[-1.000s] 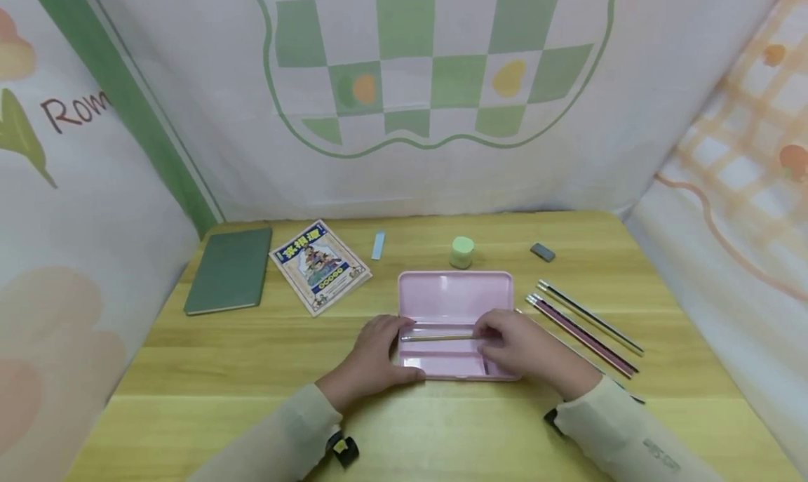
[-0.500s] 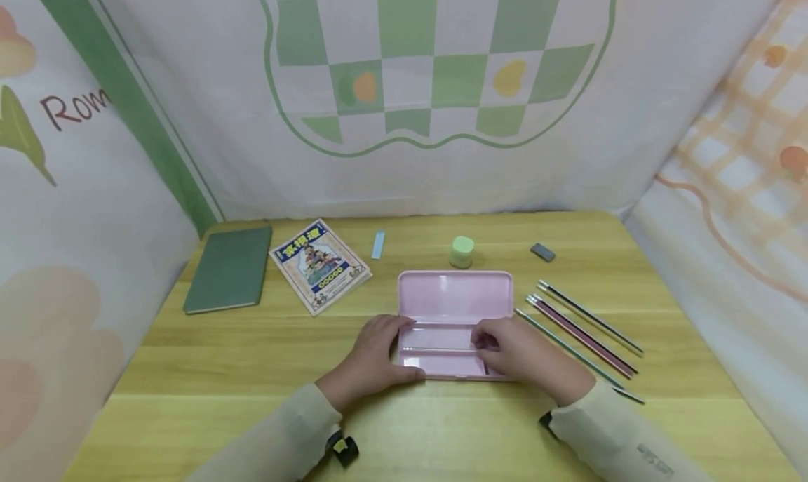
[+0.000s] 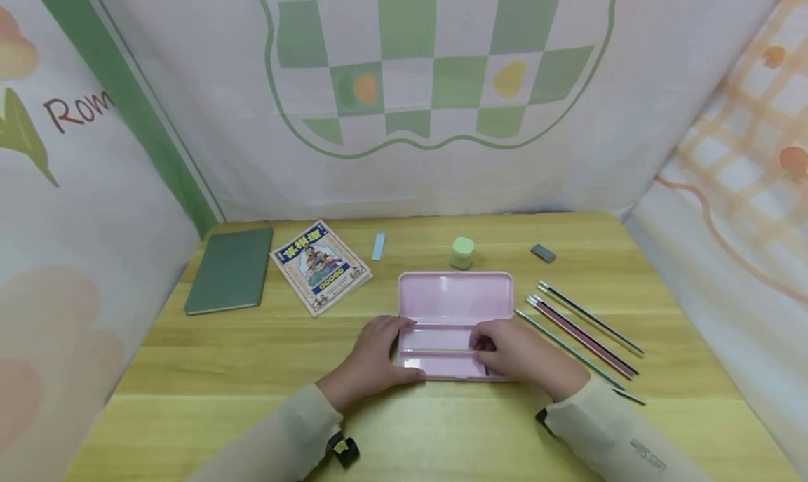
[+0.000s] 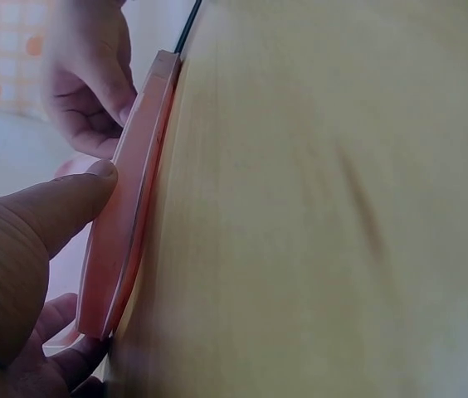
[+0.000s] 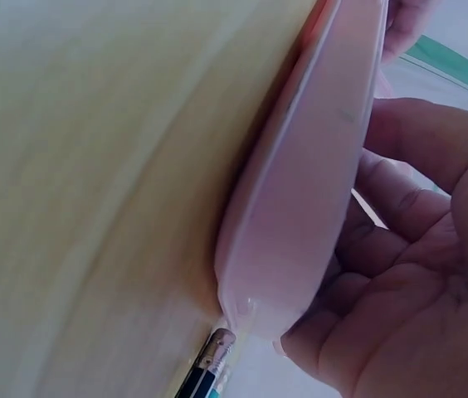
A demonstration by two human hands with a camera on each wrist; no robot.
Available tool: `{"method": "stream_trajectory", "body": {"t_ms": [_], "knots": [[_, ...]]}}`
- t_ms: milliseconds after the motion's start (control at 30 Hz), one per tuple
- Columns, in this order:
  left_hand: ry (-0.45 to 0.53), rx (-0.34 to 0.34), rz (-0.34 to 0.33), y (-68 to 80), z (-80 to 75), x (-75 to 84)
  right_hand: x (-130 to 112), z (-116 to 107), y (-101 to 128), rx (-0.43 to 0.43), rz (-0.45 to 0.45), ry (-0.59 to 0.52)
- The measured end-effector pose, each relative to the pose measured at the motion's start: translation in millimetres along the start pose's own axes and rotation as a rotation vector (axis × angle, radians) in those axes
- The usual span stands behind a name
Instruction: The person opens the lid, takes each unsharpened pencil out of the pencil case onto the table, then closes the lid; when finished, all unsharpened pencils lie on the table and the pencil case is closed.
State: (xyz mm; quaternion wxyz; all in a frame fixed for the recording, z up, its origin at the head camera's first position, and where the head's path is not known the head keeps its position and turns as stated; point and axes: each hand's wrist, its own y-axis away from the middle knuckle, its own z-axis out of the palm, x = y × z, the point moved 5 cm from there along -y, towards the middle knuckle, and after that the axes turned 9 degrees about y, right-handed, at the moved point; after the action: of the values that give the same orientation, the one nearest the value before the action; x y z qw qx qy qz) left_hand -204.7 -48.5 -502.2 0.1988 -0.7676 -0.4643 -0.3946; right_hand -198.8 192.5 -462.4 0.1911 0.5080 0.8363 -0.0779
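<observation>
An open pink pencil case (image 3: 454,296) lies in the middle of the wooden table, its lid flat on the far side. My left hand (image 3: 381,349) grips the case's left end, thumb on the near edge (image 4: 101,178). A thin pencil (image 3: 435,350) lies along the case's base. My right hand (image 3: 489,345) curls over the right end of the base and pinches that pencil's right end. In the right wrist view the case (image 5: 317,166) is seen edge-on with my curled right fingers (image 5: 400,249) inside it.
Three pencils (image 3: 581,331) lie slanted right of the case; one's ferrule end (image 5: 215,352) is close to the case's corner. A green cylinder (image 3: 461,251), grey eraser (image 3: 542,252), blue strip (image 3: 378,245), booklet (image 3: 320,265) and green notebook (image 3: 230,269) lie further back.
My right hand brought the pencil down from above the case's middle into the base and shifted slightly toward me. The left hand stayed on the case's left end.
</observation>
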Motion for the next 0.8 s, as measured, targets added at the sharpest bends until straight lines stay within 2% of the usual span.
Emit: {"method": "stream_trajectory", "body": {"t_ms": [133,367,600,800], "knots": [[0.005,-0.005,-0.007,0.8,0.6,0.9,0.2,1.5,-0.7,-0.013,0.005,-0.005],[0.002,-0.004,0.001,0.3,0.0,2.8,2.4,-1.3,0.0,0.029,-0.030,-0.009],[-0.009,-0.009,0.002,-1.0,0.7,0.6,10.6,-3.3,1.6,0.043,-0.018,-0.095],[0.003,-0.005,-0.004,-0.4,-0.4,0.8,12.9,-9.6,4.4,0.092,-0.018,-0.157]]}}
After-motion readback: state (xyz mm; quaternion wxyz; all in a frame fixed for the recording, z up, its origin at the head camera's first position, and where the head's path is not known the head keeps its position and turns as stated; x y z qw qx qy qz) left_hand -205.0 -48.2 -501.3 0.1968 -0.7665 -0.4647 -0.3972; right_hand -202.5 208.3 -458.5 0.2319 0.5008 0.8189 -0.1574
